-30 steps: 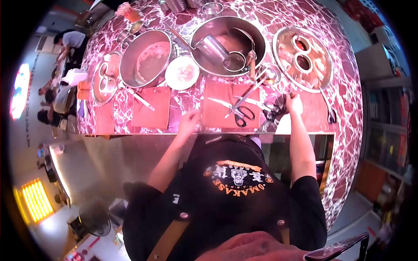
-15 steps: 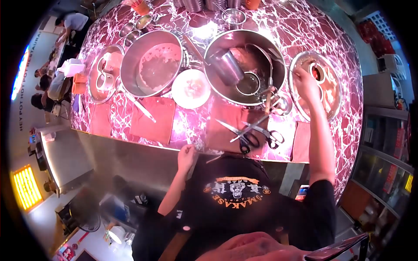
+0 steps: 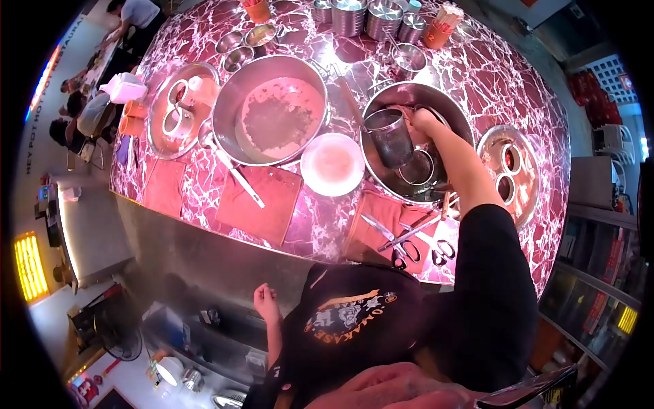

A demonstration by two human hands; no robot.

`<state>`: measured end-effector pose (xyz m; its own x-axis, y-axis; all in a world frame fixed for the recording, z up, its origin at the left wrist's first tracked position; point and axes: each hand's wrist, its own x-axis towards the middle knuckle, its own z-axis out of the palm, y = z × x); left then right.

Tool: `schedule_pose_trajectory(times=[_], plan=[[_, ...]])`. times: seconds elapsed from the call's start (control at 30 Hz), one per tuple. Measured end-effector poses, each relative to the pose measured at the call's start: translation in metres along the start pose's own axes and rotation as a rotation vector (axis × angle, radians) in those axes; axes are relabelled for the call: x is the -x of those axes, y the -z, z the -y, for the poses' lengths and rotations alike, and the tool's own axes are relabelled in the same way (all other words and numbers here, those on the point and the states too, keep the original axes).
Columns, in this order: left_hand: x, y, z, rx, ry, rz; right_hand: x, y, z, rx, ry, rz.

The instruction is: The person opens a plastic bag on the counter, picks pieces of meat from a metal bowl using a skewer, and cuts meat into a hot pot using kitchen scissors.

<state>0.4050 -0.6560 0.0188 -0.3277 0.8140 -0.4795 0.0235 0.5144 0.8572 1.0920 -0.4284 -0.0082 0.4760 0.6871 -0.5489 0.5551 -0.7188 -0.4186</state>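
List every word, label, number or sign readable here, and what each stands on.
"OMAKASE": on the black apron.
"HEY POT HOT POT RESTAURA", ending unclear: on the wall.
Too small or blurred to read: the apron's other characters, the mark on the orange cup, the red strips at right, the lit sign at far left.

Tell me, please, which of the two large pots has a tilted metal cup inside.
The right pot, where the right hand reaches: the metal cup leans there. The left pot shows cloudy liquid, no cup.
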Motion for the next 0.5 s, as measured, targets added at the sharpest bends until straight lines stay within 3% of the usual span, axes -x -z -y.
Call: schedule_pose_trajectory(times=[0.07,0.1,0.17,0.23,0.5], plan=[[-0.003,-0.004,0.003,0.025,0.031,0.008,0.005,0.016,-0.006,-0.026,-0.044,0.015],[-0.005,-0.011,0.005,0.039,0.045,0.018,-0.012,0.014,-0.028,0.189,0.11,0.031],[-0.008,-0.028,-0.001,0.024,0.041,0.066,0.009,0.014,-0.032,-0.31,-0.05,-0.009],[-0.012,-0.046,-0.005,0.015,0.017,0.111,0.028,0.016,-0.032,-0.518,-0.05,0.037],[-0.008,-0.081,-0.019,-0.058,-0.074,0.251,0.097,0.041,-0.027,-0.926,0.053,0.081]])
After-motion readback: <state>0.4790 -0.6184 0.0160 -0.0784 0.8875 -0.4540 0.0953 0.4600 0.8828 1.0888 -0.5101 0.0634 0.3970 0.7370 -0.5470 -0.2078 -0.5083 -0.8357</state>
